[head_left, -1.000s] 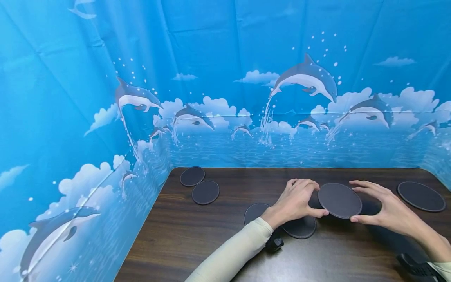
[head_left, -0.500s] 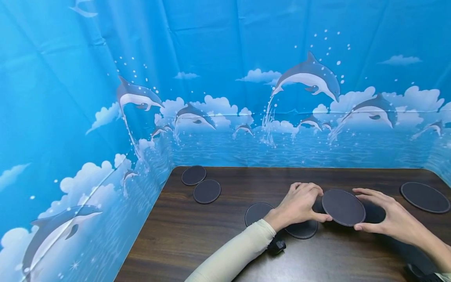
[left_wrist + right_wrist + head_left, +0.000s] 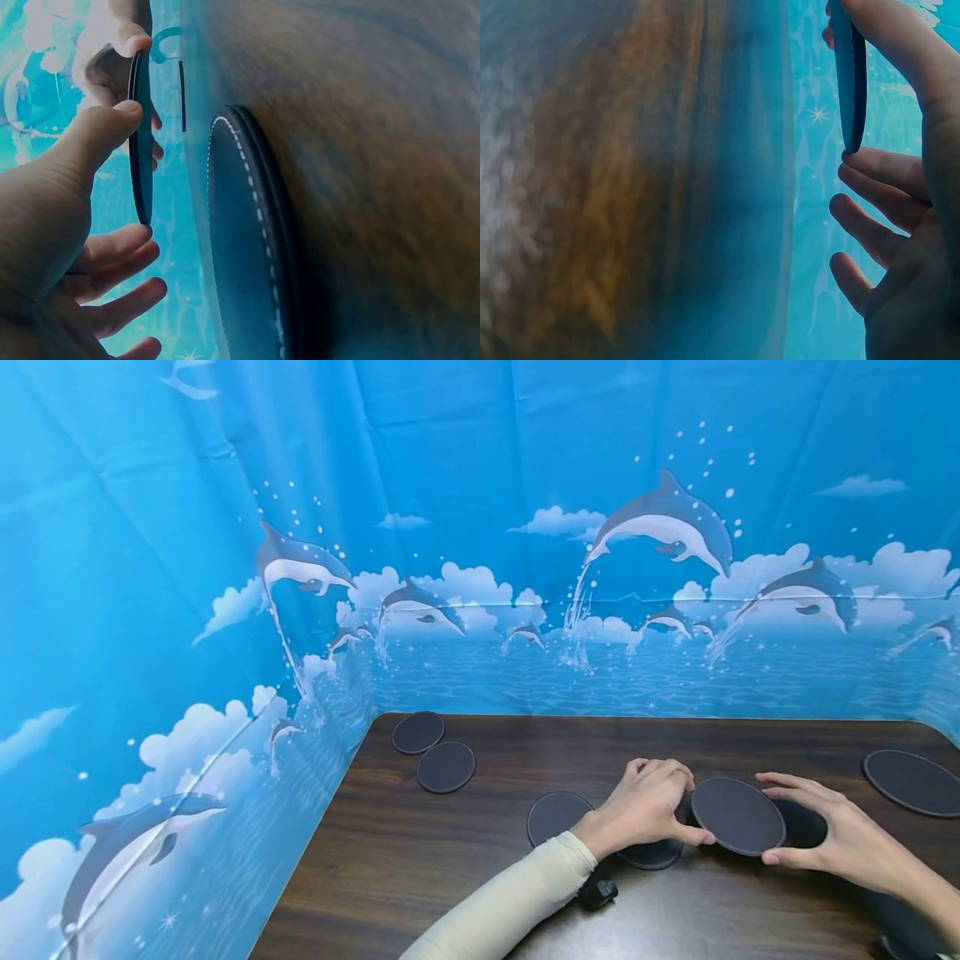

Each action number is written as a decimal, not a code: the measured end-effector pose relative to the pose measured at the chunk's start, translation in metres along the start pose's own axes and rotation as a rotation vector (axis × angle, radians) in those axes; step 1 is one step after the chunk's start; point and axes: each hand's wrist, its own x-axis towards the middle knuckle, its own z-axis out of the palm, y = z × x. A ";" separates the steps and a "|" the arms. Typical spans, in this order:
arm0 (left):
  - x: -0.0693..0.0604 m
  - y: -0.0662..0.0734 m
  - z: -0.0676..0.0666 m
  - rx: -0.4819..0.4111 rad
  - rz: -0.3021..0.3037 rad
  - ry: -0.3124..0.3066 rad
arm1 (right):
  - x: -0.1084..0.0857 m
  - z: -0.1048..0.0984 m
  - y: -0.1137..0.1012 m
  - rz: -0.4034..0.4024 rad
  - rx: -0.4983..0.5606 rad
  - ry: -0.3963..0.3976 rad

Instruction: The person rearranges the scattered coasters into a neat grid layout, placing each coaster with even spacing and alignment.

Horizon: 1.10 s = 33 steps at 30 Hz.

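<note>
"Starting with the largest: what bears the items?"
"A wood-grain table (image 3: 375,868), beneath the held disc (image 3: 738,816)."
"Next, the hands?"
"Left grip (image 3: 648,806) at the held disc's left rim, right grip (image 3: 832,831) at its right. Each pinches the rim, thumb and forefinger widely parted, remaining fingers loose. Neither hand is nearer; both have contact."
"Long axis?"
"None; round. It sits between the grips, raised off the table, nearly edge-on to both wrist cameras. Exact tilt not established."
"Other stock?"
"One similar disc (image 3: 911,783), well to its right, lying flat."
"Condition of the held disc?"
"Thin, flat, dark grey; no damage visible."
"Finest detail?"
"Paler stitching following its rim."
</note>
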 end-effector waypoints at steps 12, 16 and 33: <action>-0.001 0.000 0.005 -0.001 0.000 0.009 | -0.001 0.000 0.001 -0.018 -0.015 -0.010; -0.002 0.000 0.006 0.004 -0.010 -0.017 | 0.000 0.002 0.002 -0.020 -0.012 -0.024; -0.001 -0.002 0.010 0.028 -0.047 -0.107 | 0.002 0.011 -0.001 -0.064 -0.028 -0.065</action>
